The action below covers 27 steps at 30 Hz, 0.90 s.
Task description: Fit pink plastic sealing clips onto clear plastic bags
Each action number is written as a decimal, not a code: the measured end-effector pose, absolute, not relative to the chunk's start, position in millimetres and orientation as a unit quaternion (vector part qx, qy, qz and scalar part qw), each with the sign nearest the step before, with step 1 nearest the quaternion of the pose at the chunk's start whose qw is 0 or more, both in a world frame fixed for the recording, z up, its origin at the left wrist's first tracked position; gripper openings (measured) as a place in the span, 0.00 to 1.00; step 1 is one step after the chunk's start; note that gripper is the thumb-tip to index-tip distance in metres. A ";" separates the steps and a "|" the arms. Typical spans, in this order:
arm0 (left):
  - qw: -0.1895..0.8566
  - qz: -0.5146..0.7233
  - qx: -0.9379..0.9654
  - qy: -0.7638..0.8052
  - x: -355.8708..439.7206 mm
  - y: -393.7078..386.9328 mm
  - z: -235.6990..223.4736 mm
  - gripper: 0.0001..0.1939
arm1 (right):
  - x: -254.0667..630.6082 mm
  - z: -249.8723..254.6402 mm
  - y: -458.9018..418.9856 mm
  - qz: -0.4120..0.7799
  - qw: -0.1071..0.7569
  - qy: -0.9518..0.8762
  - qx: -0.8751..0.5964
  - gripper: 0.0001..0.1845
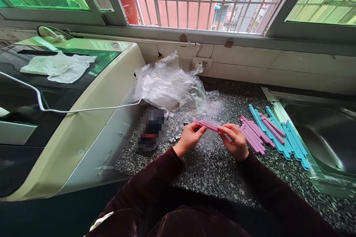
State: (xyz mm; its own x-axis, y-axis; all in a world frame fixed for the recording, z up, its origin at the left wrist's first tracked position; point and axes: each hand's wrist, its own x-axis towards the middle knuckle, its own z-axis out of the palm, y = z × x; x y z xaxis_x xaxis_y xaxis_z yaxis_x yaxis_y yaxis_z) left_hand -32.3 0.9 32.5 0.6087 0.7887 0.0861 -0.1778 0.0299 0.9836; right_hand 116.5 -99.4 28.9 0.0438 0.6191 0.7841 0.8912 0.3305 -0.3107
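Between my two hands is a pink plastic bag-sealing clip (210,124), raised a little above the speckled countertop (211,177). My left hand (191,137) pinches its left end, and the fingers of my right hand (235,142) close on its right end. A clear film or sleeve seems to lie along the clip's upper side, though it is hard to make out. Right of my right hand lie several pink clips (252,133) in a loose pile. Several blue clips (290,139) lie beside them, with a few pink ones on top.
Crumpled clear plastic bags (169,85) are heaped against the tiled wall. A blurred dark object (150,129) lies left of my hands. A white cable (91,110) crosses the large appliance (108,96) at left. On the right is a metal sink (319,129); behind, a barred window.
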 end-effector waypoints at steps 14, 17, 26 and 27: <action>0.624 0.358 0.650 0.243 -34.1 1.6 34.0 0.14 | 114.5 30.8 -99.1 -0.140 0.436 -0.674 -0.579 0.14; 0.620 0.344 0.662 0.244 -36.1 2.4 36.5 0.14 | 114.2 30.9 -98.8 -0.141 0.439 -0.675 -0.577 0.14; 0.658 0.315 0.633 0.260 -39.4 6.6 39.7 0.24 | 112.8 28.7 -98.0 -0.126 0.434 -0.688 -0.568 0.14; 0.654 0.318 0.630 0.272 -39.0 7.1 39.7 0.25 | 112.1 28.6 -98.3 -0.121 0.434 -0.690 -0.567 0.13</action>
